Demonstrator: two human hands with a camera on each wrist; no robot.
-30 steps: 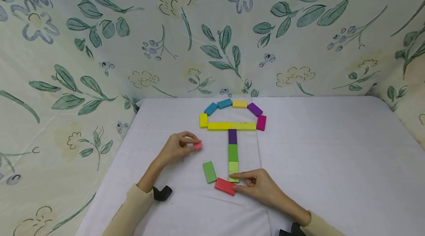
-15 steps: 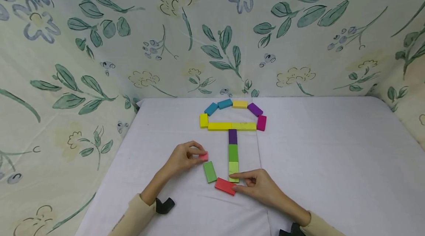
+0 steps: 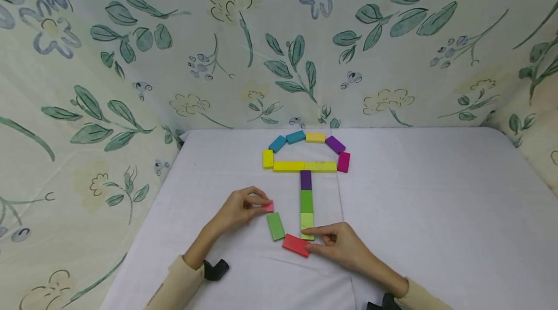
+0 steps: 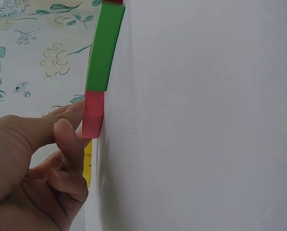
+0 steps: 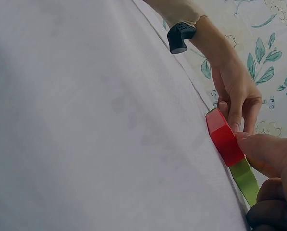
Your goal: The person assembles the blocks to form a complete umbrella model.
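Observation:
My left hand (image 3: 237,210) pinches a small pink block (image 4: 93,118) between thumb and fingers. That block sits at the far end of a green block (image 3: 275,226), end to end with it in the left wrist view. A red block (image 3: 294,244) lies slanted between the green block's near end and the foot of a straight column. My right hand (image 3: 344,247) has its thumb against the red block's right end. Its index fingertip lies on the lime block (image 3: 307,220) at the column's foot, and the other fingers are curled in.
Above the lime block, a green block (image 3: 306,201) and a dark purple block (image 3: 306,180) continue the column. It meets a yellow bar (image 3: 288,166), over which several blue, yellow, purple and magenta blocks form an arch. A floral cloth (image 3: 279,34) hangs behind the white tabletop (image 3: 414,203).
My left hand has moved the pink block right and nearer, up to the green block's far end, and stays there over the last half second. The right hand keeps its place.

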